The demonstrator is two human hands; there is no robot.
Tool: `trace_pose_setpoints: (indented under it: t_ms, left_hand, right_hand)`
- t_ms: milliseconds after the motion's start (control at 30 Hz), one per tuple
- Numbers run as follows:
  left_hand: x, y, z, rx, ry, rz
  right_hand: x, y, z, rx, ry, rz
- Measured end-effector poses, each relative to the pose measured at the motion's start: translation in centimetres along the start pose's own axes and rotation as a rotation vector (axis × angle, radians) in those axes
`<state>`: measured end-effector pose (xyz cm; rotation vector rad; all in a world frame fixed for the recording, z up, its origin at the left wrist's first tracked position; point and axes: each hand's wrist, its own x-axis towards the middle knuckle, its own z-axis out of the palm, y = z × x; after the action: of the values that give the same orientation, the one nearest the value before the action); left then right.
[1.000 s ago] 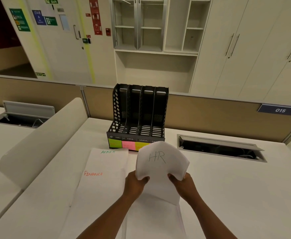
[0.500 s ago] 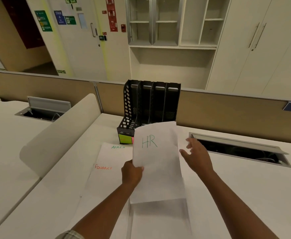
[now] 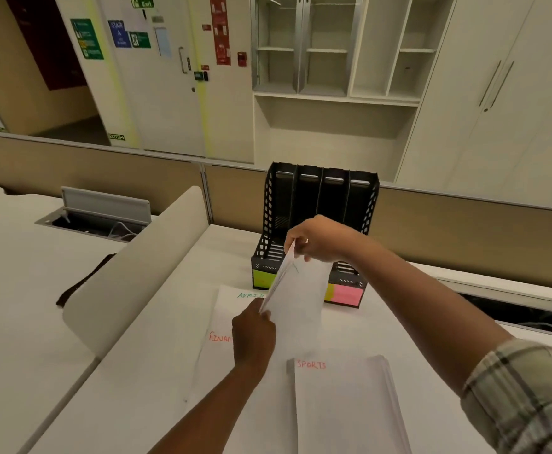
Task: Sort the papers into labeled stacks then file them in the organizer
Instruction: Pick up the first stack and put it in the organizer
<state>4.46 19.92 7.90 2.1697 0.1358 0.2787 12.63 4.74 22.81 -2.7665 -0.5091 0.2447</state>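
Observation:
A black four-slot organizer [image 3: 320, 204] stands at the back of the white desk, with green, yellow and pink sticky labels along its front. Both hands hold the HR stack of papers [image 3: 297, 303] upright on edge in front of it. My right hand [image 3: 320, 239] pinches the stack's top corner, just before the slots. My left hand [image 3: 253, 332] grips its lower near corner. On the desk lie the ADMIN stack [image 3: 232, 303], the FINANCE stack [image 3: 215, 358] overlapping it, and the SPORTS stack [image 3: 343, 401] nearest me.
A curved white divider panel [image 3: 130, 267] rises at the left of the desk. An open cable tray [image 3: 526, 312] is sunk into the desk at the right; another [image 3: 101, 217] sits on the neighbouring desk. A tan partition [image 3: 464, 224] runs behind the organizer.
My right hand has taken hold of the HR stack's top corner. The stack has turned from facing me to edge-on and moved forward toward the organizer. The SPORTS stack beneath is now uncovered.

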Motion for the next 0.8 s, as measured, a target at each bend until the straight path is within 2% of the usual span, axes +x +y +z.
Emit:
trace_pose_setpoints:
  t_ms: [100, 233, 433, 567, 800]
  left_hand:
    - [2.9, -0.8, -1.5, 0.077, -0.051, 0.131]
    - [7.6, -2.0, -2.9, 0.312, -0.095, 0.269]
    - [14.6, -0.9, -2.7, 0.338, -0.044, 0.341]
    - [18.7, -0.2, -0.9, 0.352, -0.022, 0.393]
    - [23.7, -0.8, 4.2, 0.364, -0.08, 0.353]
  right_hand:
    - [2.7, -1.4, -1.4, -0.088, 0.115, -0.041]
    - [6.3, -1.7, -3.5, -0.078, 0.237, -0.044]
    - [10.5, -2.2, -7.4, -0.103, 0.369, -0.079]
    - [13.7, -0.9, -9.4, -0.132, 0.406, -0.084]
    - [18.5, 4.0, -9.7, -0.232, 0.326, -0.012]
